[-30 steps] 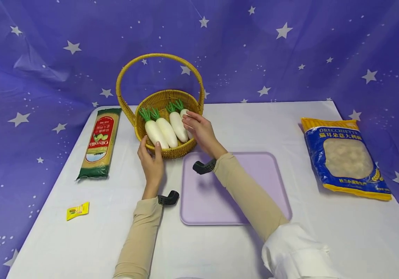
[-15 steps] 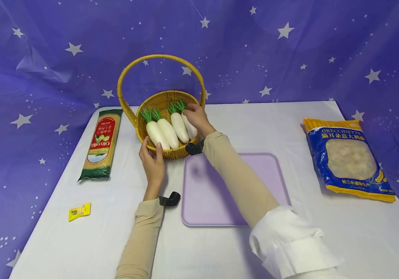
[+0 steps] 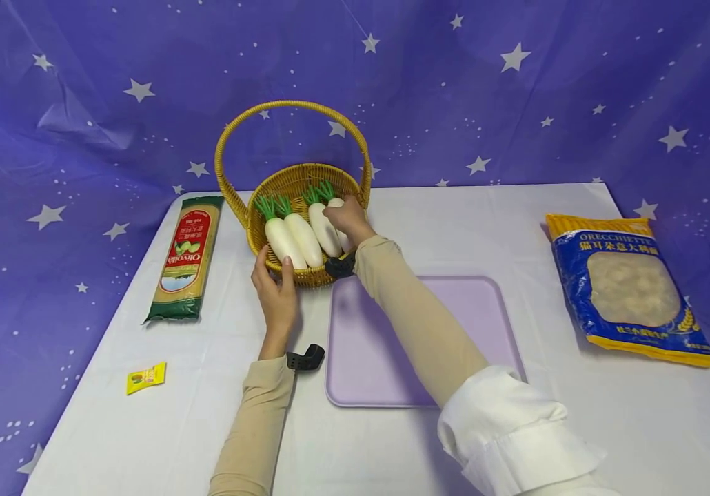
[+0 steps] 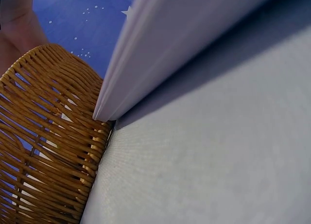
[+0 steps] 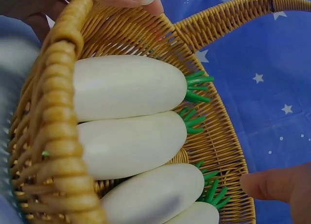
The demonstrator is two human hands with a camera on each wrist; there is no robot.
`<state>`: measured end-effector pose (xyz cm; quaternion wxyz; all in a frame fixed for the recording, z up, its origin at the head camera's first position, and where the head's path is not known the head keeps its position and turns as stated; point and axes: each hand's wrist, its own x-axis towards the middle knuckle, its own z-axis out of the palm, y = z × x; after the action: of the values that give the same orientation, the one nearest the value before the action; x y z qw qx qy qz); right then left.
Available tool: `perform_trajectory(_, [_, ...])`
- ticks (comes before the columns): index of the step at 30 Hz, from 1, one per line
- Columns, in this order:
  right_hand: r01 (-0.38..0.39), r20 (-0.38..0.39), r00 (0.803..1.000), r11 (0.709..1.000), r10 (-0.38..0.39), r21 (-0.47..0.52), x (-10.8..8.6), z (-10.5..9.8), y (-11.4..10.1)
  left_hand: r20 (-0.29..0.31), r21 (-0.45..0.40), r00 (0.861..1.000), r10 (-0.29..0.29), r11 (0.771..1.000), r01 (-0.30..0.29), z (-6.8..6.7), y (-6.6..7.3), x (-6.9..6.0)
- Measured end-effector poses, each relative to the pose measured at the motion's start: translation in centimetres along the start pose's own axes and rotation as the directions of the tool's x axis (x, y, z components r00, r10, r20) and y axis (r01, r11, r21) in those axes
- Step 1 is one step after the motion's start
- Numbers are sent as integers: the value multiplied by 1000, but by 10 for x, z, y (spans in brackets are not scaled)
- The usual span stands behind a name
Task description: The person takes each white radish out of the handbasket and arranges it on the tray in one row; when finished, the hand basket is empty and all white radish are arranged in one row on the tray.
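Note:
Several white radishes [image 3: 302, 238] with green tops lie side by side in a wicker basket [image 3: 311, 278] with a tall arched handle. At the basket's front left, my left hand [image 3: 277, 296] grips the rim, its thumb over the edge; its thumb also shows at the top of the right wrist view. My right hand [image 3: 350, 217] reaches into the right side, over the rightmost radish [image 5: 197, 215]. One right-hand digit [image 5: 272, 185] shows near the green leaves in the right wrist view, apart from the radish there. The other right fingers are hidden, so their hold is unclear.
A purple tray [image 3: 361, 372] lies in front of the basket, under my right forearm. Left of the basket is a pasta packet [image 3: 186, 258], with a small yellow packet [image 3: 147, 378] nearer me. A blue orecchiette bag [image 3: 631, 289] lies at the right.
My right hand has moved left and down from above the basket's right rim onto the rightmost radish, its fingers bending. The left hand stays at the rim. The whole view shifts slightly.

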<state>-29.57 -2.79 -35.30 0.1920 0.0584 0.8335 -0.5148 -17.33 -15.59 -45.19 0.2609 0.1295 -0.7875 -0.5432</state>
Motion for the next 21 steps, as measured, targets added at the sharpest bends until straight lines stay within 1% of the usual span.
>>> perform_trajectory(2, [-23,11,1000,998,23,-53,3,-1,0,1,3,1000,-2,1000,2,0,0,0])
perform_trajectory(3, [-4,4,1000,996,4,-92,13,2,6,1,5,1000,-6,1000,6,0,0,0])
perform_trajectory(6, [10,31,1000,982,-4,-189,22,4,11,1,3,1000,-13,1000,13,0,1,-1])
perform_trajectory(7, [13,43,999,977,-3,-214,22,4,10,0,4,1000,-15,1000,15,0,1,0])
perform_trajectory(9, [30,62,998,976,-17,-218,24,7,12,-3,5,1000,-14,1000,14,0,1,0])
perform_trajectory(10, [14,81,997,977,4,-215,14,4,6,-5,7,1000,-13,1000,13,-1,1,0])
perform_trajectory(11, [6,88,996,975,14,-222,10,3,4,-6,9,1000,-12,1000,12,-1,1,0])
perform_trajectory(14, [-28,96,994,981,47,-190,1,0,-1,-1,11,1000,-9,1000,9,0,1,0])
perform_trajectory(16, [-59,87,993,983,75,-174,-1,0,-1,7,15,1000,-10,1000,10,0,1,0])
perform_trajectory(18, [-86,71,993,985,98,-149,2,2,0,11,21,1000,-10,1000,10,-1,0,0])
perform_trajectory(21, [-106,34,993,983,113,-147,9,4,2,10,24,1000,-9,1000,8,0,0,0])
